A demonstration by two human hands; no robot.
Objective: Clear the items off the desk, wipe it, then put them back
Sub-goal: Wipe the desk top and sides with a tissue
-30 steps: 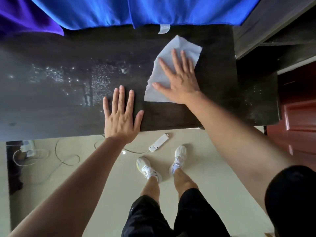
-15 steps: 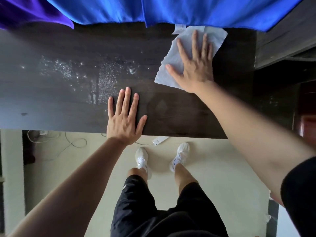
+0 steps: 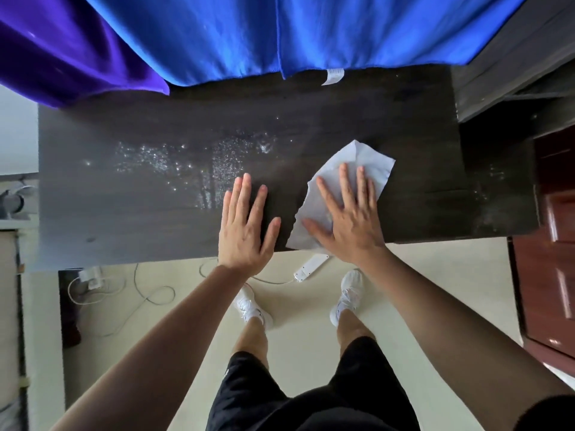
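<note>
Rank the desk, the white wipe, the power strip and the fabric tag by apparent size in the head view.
1. desk
2. white wipe, partly under the right hand
3. power strip and fabric tag: about alike, so unranked. The strip lies farther off on the floor and is partly hidden.

Blue curtain (image 3: 311, 32), purple curtain (image 3: 62, 48), cream floor (image 3: 305, 306), white power strip (image 3: 311, 266), reddish wooden door (image 3: 553, 244)

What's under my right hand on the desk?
A white wipe lies flat on the desk under the right hand. The hand covers its middle, and the wipe hides the desk below.
</note>
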